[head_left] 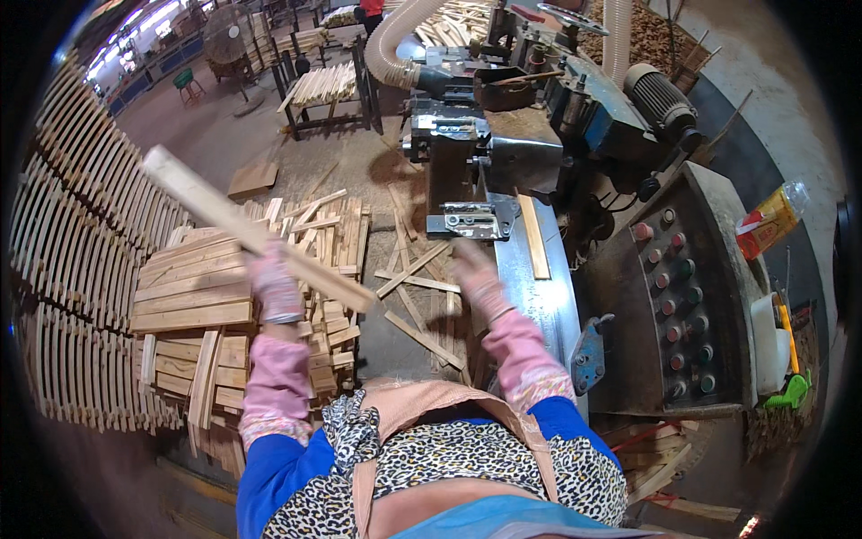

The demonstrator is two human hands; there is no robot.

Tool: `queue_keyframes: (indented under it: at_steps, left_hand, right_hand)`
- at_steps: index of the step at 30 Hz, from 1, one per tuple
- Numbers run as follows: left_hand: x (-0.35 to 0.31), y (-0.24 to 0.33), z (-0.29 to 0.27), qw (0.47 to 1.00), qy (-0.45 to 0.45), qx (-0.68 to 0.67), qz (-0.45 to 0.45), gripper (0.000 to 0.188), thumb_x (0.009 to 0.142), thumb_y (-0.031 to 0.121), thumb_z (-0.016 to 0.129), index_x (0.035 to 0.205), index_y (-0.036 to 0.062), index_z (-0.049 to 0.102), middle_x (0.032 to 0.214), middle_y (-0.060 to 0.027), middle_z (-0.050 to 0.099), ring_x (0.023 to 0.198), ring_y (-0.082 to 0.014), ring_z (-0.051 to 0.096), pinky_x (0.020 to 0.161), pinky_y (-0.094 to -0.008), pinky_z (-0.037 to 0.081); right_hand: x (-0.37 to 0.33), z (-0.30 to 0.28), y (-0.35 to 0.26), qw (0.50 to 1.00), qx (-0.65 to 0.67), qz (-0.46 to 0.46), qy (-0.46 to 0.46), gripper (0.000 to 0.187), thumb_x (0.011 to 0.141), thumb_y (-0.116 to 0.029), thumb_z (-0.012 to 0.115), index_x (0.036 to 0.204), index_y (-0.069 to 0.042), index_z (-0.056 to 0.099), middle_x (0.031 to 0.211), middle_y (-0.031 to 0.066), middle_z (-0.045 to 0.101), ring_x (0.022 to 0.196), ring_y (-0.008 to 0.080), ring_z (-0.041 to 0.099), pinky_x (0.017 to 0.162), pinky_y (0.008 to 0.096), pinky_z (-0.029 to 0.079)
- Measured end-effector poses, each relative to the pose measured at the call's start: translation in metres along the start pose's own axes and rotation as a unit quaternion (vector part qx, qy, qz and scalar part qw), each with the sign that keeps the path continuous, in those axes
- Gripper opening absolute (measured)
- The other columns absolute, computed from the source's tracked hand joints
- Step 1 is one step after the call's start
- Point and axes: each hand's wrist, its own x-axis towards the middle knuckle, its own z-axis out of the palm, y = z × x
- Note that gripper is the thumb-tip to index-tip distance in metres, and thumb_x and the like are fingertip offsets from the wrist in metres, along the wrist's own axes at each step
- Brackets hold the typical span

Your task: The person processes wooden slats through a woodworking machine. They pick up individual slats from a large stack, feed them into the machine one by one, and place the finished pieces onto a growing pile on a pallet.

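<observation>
My left hand [272, 286], in a pinkish knit glove, is closed around a long pale wooden slat [202, 198]. The slat is held in the air at a slant over the wood stack, its upper end to the far left. My right hand [479, 282], gloved too, reaches forward with fingers stretched out and nothing visible in them. It is near the metal guide block [471, 222] at the left edge of the machine bed [558, 296]. Another wooden strip [533, 235] lies lengthwise on that shiny bed, right of my right hand.
Stacked boards [193, 283] lie on the left, with tall racks of slats [81, 216] beyond. Loose offcuts [413, 269] are scattered between stack and machine. A control box [669, 305] with several buttons stands right; a motor [660, 97] and ribbed hose [392, 45] sit farther back.
</observation>
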Motion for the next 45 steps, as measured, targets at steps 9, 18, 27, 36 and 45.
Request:
queue_keyframes:
  at_steps: [9, 18, 27, 36, 45]
  left_hand:
    - [-0.153, -0.088, 0.089, 0.868, -0.465, -0.054, -0.162, 0.064, 0.093, 0.015, 0.071, 0.148, -0.0006, 0.041, 0.128, -0.0150, 0.061, 0.096, -0.0191, 0.067, 0.082, -0.0291, 0.059]
    - [-0.090, -0.146, 0.001, 0.921, -0.318, 0.094, -0.203, 0.063, 0.093, 0.021, 0.074, 0.146, 0.0000, 0.048, 0.107, -0.0072, 0.069, 0.080, -0.0121, 0.064, 0.073, -0.0285, 0.055]
    - [-0.073, -0.075, 0.049, 0.967, -0.241, 0.021, 0.076, 0.062, 0.093, 0.013, 0.072, 0.148, -0.0014, 0.045, 0.135, -0.0148, 0.059, 0.121, -0.0247, 0.059, 0.104, -0.0324, 0.049]
    - [0.082, 0.007, -0.148, 0.855, 0.312, 0.399, 0.108, 0.080, 0.092, 0.035, 0.073, 0.153, 0.0013, 0.034, 0.148, -0.0246, 0.050, 0.129, -0.0338, 0.056, 0.106, -0.0461, 0.050]
    - [0.189, -0.083, -0.347, 0.939, 0.279, -0.013, -0.203, 0.039, 0.090, 0.017, 0.067, 0.125, -0.0001, 0.065, 0.116, -0.0162, 0.071, 0.101, -0.0282, 0.069, 0.084, -0.0401, 0.058]
  right_hand:
    - [-0.179, -0.028, -0.005, 0.944, -0.276, 0.036, 0.180, 0.073, 0.077, -0.022, 0.081, 0.143, -0.008, 0.054, 0.113, 0.0210, 0.068, 0.102, 0.0399, 0.066, 0.092, 0.0485, 0.053]
    - [-0.236, -0.095, 0.063, 0.812, -0.499, 0.170, 0.251, 0.060, 0.085, -0.026, 0.071, 0.142, -0.017, 0.056, 0.132, 0.0111, 0.064, 0.117, 0.0347, 0.061, 0.095, 0.0482, 0.052]
    - [-0.004, -0.134, 0.109, 0.814, -0.449, -0.036, 0.366, 0.058, 0.088, -0.026, 0.074, 0.142, -0.017, 0.058, 0.117, 0.0174, 0.069, 0.106, 0.0385, 0.065, 0.096, 0.0484, 0.052]
    - [-0.225, -0.091, 0.088, 0.815, -0.511, 0.066, 0.264, 0.059, 0.086, -0.022, 0.068, 0.141, -0.006, 0.057, 0.117, 0.0239, 0.067, 0.103, 0.0449, 0.062, 0.093, 0.0529, 0.050]
    - [-0.230, -0.100, 0.066, 0.794, -0.522, -0.031, 0.310, 0.036, 0.083, -0.021, 0.066, 0.116, -0.005, 0.063, 0.104, 0.0201, 0.065, 0.089, 0.0424, 0.062, 0.074, 0.0531, 0.050]
